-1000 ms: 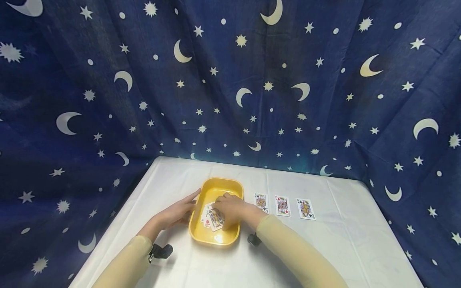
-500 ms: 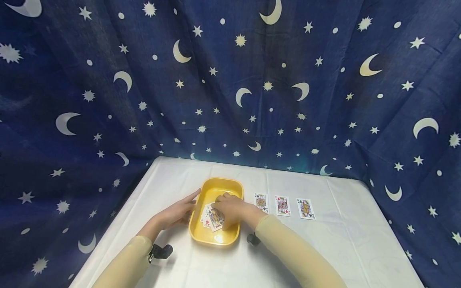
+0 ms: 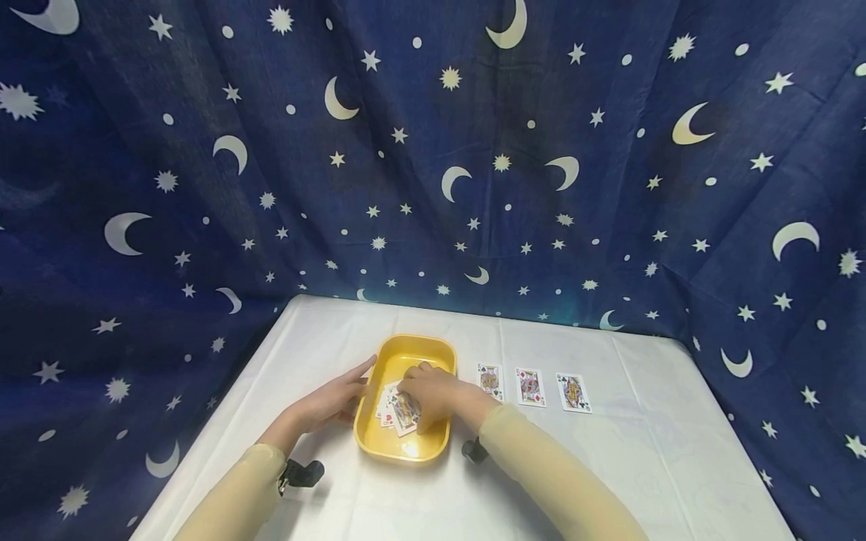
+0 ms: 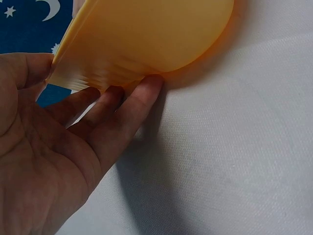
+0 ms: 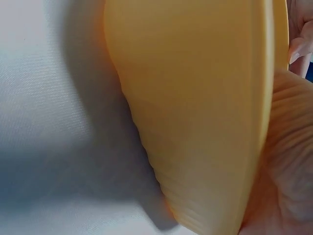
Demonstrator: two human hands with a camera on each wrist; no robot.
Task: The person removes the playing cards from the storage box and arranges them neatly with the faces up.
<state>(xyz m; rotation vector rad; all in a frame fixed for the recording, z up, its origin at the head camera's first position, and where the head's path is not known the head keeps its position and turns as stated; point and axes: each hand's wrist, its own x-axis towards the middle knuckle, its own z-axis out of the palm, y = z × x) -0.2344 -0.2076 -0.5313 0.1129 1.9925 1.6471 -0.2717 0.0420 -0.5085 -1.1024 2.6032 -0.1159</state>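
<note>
A yellow plastic tray (image 3: 406, 454) stands on the white-covered table with several playing cards (image 3: 387, 415) overlapping inside it. My right hand (image 3: 433, 392) reaches over the tray's right rim and lies down among those cards; its fingertips and any grip are hidden. In the right wrist view the tray's outer wall (image 5: 190, 98) blocks most of that hand (image 5: 288, 147). At the tray's left side, my left hand (image 3: 333, 402) rests its fairly straight fingers against the outside. The left wrist view has these fingers (image 4: 129, 110) touching the wall low down, with another digit at the rim.
Right of the tray lie three face-up cards in a row: one card (image 3: 490, 382) nearest the right forearm, a red-suited card (image 3: 531, 387) in the middle, another card (image 3: 573, 393) farthest right. A dark blue star-and-moon cloth (image 3: 433, 150) hangs behind the table (image 3: 649, 451).
</note>
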